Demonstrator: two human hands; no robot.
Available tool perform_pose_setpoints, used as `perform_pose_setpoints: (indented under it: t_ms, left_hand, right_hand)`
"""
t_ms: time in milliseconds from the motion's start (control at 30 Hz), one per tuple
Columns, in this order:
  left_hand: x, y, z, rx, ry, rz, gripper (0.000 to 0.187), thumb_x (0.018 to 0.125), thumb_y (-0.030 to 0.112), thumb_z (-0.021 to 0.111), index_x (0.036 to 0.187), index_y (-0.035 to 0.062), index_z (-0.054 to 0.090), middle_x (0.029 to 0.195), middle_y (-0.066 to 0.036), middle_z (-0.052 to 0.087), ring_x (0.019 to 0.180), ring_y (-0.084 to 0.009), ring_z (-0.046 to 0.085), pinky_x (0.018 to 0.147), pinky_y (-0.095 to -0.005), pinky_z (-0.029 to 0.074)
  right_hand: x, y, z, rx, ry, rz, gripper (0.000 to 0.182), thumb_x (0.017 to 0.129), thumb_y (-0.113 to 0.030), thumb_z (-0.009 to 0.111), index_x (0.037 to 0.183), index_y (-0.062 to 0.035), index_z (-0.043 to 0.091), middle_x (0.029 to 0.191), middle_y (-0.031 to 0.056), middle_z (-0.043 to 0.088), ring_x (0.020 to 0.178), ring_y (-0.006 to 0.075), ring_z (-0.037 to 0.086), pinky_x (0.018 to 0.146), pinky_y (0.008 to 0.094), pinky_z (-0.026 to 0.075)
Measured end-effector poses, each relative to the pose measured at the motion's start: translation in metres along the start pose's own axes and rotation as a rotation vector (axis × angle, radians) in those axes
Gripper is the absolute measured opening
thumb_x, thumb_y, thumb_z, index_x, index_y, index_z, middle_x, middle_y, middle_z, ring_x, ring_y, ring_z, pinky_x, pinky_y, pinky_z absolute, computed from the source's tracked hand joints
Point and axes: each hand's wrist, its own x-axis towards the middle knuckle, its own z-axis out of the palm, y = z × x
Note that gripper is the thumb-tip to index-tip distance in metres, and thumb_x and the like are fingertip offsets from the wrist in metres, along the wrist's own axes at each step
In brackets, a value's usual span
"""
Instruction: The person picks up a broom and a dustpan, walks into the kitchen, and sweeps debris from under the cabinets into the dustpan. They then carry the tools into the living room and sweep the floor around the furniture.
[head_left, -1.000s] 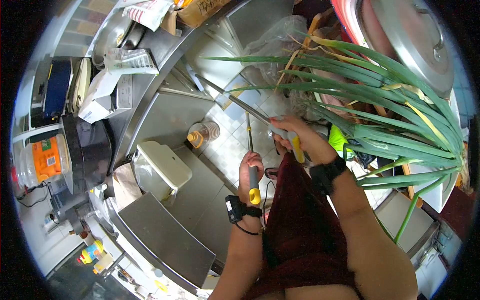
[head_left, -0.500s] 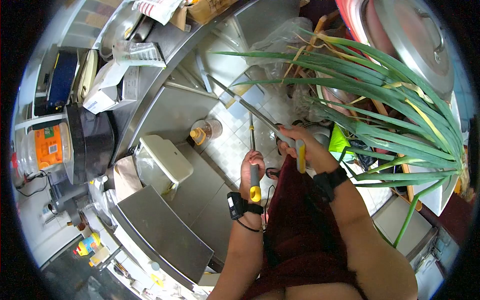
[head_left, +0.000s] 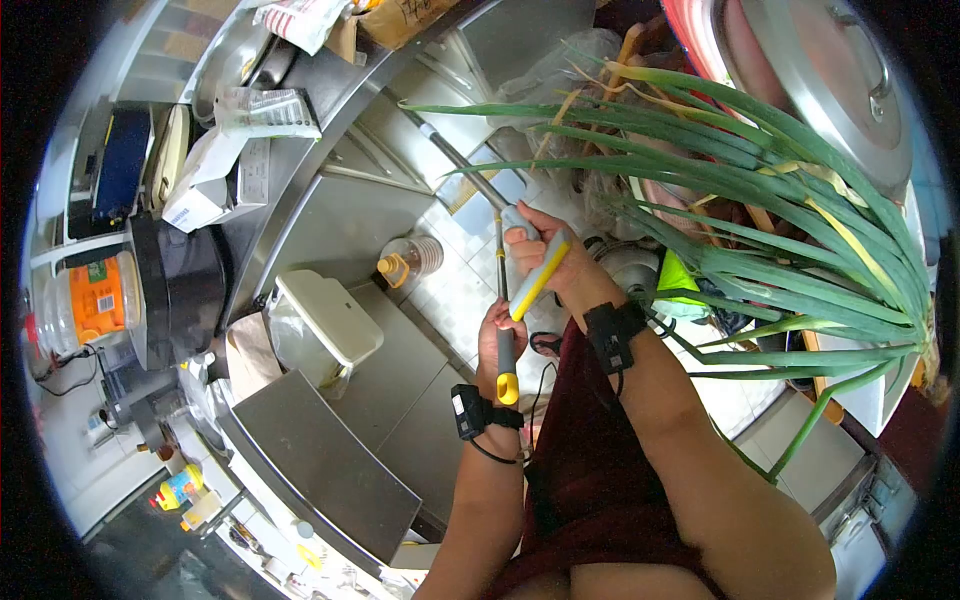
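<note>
My right hand (head_left: pixel 545 250) is closed round the grey-and-yellow handle of a long broom (head_left: pixel 455 155). Its metal pole slants away to the upper left, and the far end is out of sight by the steel counter. My left hand (head_left: pixel 497 335) grips the grey handle of a long-handled dustpan (head_left: pixel 507 375), yellow at its tip. That thin pole runs down to a pale blue pan (head_left: pixel 495 188) on the tiled floor. The two poles cross in view just left of my right hand. Black straps with small boxes sit on both wrists.
Left of the poles, a plastic oil jug (head_left: pixel 415 258) stands on the floor. A lidded white bin (head_left: pixel 330 315) is nearer me. Long green onions (head_left: pixel 770 190) reach in from the right, below a lidded metal pot (head_left: pixel 810 90). A steel counter (head_left: pixel 290 190) curves along the left.
My right hand has moved up and left, pushing the broom farther toward the counter, and its handle has tilted. My left hand has stayed nearly in place.
</note>
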Motion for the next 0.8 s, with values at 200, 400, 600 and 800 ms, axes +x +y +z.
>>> perform_pose_setpoints:
  t_ms: [200, 400, 600, 800]
  left_hand:
    - [-0.004, -0.014, 0.010, -0.143, -0.037, -0.085, 0.020, 0.087, 0.013, 0.044, 0.069, 0.0042, 0.043, 0.057, -0.001, 0.042, 0.045, -0.0101, 0.040, 0.047, -0.0212, 0.041]
    - [-0.001, -0.012, 0.009, -0.172, -0.080, -0.108, 0.021, 0.087, 0.014, 0.043, 0.069, 0.0047, 0.043, 0.056, -0.001, 0.041, 0.046, -0.0102, 0.039, 0.049, -0.0221, 0.041]
    - [0.001, -0.016, 0.008, -0.124, -0.027, -0.072, 0.023, 0.088, 0.015, 0.044, 0.067, 0.0046, 0.043, 0.055, -0.001, 0.043, 0.045, -0.0098, 0.040, 0.046, -0.0205, 0.039]
    - [0.003, -0.014, 0.000, -0.111, -0.045, 0.044, 0.016, 0.087, 0.012, 0.048, 0.073, 0.0047, 0.044, 0.057, -0.002, 0.046, 0.046, -0.0092, 0.044, 0.041, -0.0196, 0.040]
  right_hand:
    - [-0.046, 0.019, 0.011, -0.610, 0.225, -0.323, 0.026, 0.088, -0.032, 0.048, 0.087, -0.0055, 0.048, 0.053, 0.0029, 0.046, 0.034, 0.0081, 0.037, 0.034, 0.0206, 0.030]
    - [-0.137, 0.026, 0.044, -0.841, 0.492, -0.222, 0.030, 0.087, -0.025, 0.051, 0.113, -0.0114, 0.047, 0.060, 0.0076, 0.051, 0.035, 0.0110, 0.043, 0.032, 0.0220, 0.032]
    - [-0.128, 0.035, 0.027, -0.876, 0.538, -0.255, 0.038, 0.084, -0.024, 0.056, 0.119, -0.0116, 0.044, 0.063, 0.0078, 0.054, 0.037, 0.0121, 0.047, 0.033, 0.0225, 0.036]
    - [-0.085, 0.034, -0.011, -1.566, 0.671, -0.361, 0.045, 0.083, -0.030, 0.056, 0.119, -0.0057, 0.047, 0.062, 0.0084, 0.057, 0.052, 0.0158, 0.055, 0.048, 0.0273, 0.044]
